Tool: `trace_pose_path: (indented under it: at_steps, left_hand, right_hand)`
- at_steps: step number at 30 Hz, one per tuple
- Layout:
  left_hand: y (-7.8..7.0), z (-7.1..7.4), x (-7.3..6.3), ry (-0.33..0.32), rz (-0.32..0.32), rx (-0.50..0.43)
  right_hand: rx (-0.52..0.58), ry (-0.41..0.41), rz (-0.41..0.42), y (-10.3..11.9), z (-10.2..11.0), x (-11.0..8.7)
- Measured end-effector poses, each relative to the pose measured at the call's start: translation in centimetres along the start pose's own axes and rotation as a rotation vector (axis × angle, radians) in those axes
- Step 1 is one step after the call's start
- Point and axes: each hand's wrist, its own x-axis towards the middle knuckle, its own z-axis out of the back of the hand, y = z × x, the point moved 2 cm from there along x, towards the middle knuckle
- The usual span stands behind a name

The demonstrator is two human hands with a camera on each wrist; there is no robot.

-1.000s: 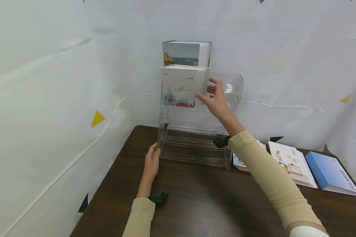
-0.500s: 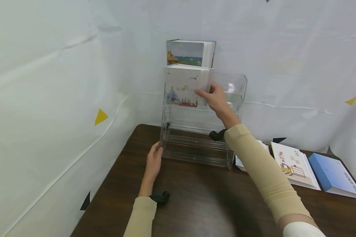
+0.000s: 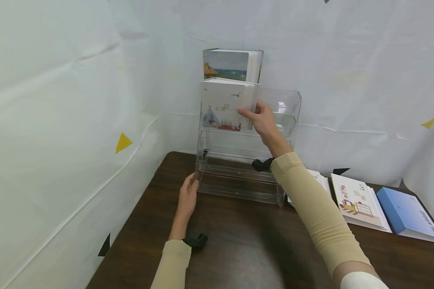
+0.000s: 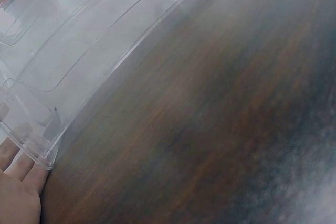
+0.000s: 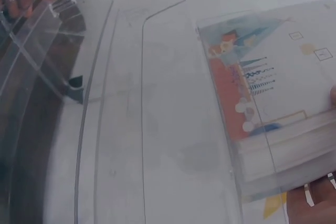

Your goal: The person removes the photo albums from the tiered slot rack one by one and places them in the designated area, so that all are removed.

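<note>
A clear acrylic rack [image 3: 238, 196] with stepped tiers stands at the back of the table. On an upper tier is a white photo album [image 3: 220, 98] with a tent drawing, upright at the left side. My right hand [image 3: 264, 122] pinches this album's right edge, thumb on the front cover and fingers behind. The right wrist view shows the album [image 5: 286, 72] behind the clear front lip. My left hand [image 3: 187, 198] holds the rack's lower left corner; in the left wrist view its fingers lie against that corner. A seaside-picture album [image 3: 226, 66] stands on the tier behind.
Right of the rack, several albums lie on the dark wooden table [image 3: 235, 245]: a partly hidden white one [image 3: 320, 180], a white one with furniture drawings [image 3: 359, 202], and a blue one marked POLAROID [image 3: 408, 212]. White sheeting [image 3: 76, 120] hangs close behind and at left.
My right hand has closed its fingers onto the white album's right edge; before, they were spread around it. The album and my left hand stay in place, while the view shifts slightly.
</note>
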Motion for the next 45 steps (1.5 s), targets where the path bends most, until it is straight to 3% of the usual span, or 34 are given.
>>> trace_pose_path:
  at_steps: [6,13,22,29,36,40,45]
  left_hand:
    - [0.1,-0.7,0.0,0.013,0.008,-0.004]
    - [0.0,-1.5,-0.2,0.043,-0.006,0.004]
    - [-0.3,-1.1,0.6,0.068,-0.044,0.015]
    - [0.2,-0.6,0.8,0.079,-0.032,0.016]
    - [0.4,0.0,1.0,0.063,-0.006,0.01]
    - [0.5,0.4,1.2,0.052,0.018,-0.007]
    - [0.9,0.7,1.5,0.055,0.032,-0.041]
  right_hand:
    - [0.011,-0.032,0.025,0.5,0.7,-0.1]
    - [0.019,-0.087,0.15,2.9,3.5,-1.4]
    - [0.067,-0.117,0.286,5.5,8.4,-5.0]
    - [0.047,-0.11,0.312,5.1,10.9,-9.3]
    - [-0.024,-0.139,0.251,3.6,12.6,-13.6]
    - [-0.068,-0.178,0.15,1.9,13.1,-16.2]
    - [-0.031,-0.177,0.017,-1.5,13.9,-19.3]
